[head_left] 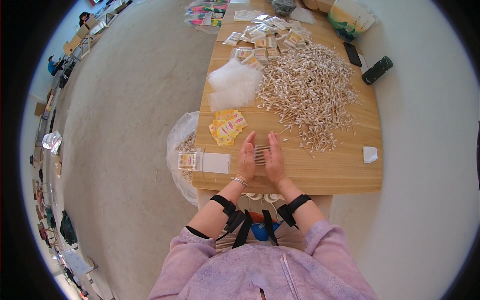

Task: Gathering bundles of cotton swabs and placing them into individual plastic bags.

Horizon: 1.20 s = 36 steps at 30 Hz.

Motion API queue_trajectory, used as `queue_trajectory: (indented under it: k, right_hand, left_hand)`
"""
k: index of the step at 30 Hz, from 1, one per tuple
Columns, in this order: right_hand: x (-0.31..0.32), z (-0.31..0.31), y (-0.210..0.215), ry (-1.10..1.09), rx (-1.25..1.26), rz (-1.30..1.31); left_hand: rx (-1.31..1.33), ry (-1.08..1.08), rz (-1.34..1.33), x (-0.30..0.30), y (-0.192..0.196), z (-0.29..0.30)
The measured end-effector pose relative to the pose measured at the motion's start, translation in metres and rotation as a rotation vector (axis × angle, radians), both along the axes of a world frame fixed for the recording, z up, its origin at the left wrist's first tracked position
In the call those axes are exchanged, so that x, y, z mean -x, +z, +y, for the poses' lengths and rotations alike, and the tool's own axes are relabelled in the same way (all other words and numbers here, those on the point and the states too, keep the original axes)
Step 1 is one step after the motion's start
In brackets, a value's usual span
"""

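Note:
A row of cotton swabs point(259, 155) lies side by side on the table near its front edge, between my two hands. My left hand point(246, 159) stands on edge at the row's left, fingers straight and together. Facing it from the right, my right hand point(274, 159) has its fingers stretched out too, thumb over the row's side. Left of my left hand are a white card strip point(216, 163) and a clear bag of swabs with a yellow label point(187, 161). Yellow printed cards point(228, 126) lie in a fanned stack beyond them.
A large heap of loose cotton swabs point(312, 90) covers the table's point(350, 175) middle right. Clear plastic bags point(232, 82) and filled packs point(270, 37) lie farther back. A phone point(352, 54) and dark bottle point(377, 70) are by the wall. A plastic sack point(175, 137) stands off the left edge.

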State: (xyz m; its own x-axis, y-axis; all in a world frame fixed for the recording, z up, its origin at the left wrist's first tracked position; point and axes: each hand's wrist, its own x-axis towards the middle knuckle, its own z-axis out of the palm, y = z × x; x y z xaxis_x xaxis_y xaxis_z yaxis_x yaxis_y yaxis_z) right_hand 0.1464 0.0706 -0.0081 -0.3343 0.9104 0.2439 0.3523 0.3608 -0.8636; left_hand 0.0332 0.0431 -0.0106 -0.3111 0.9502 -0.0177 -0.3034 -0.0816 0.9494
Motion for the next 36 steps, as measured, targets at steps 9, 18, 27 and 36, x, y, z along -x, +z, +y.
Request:
queue_trajectory:
  k: [9, 18, 27, 36]
  right_hand:
    - [-0.013, -0.026, 0.019, 0.217, -0.187, -0.955]
    - [-0.016, -0.026, 0.017, 0.225, -0.219, -0.882]
    - [-0.018, -0.024, 0.003, 0.185, -0.321, -0.857]
    - [-0.017, -0.025, 0.003, 0.197, -0.292, -0.92]
  left_hand:
    - [0.01, -0.091, -0.083, 0.014, -0.016, 0.002]
    - [-0.047, -0.147, 1.119, 0.035, 0.013, -0.054]
    - [0.041, -0.334, 1.482, 0.016, 0.044, -0.082]
    - [0.023, -0.351, 1.535, 0.011, 0.043, -0.08]
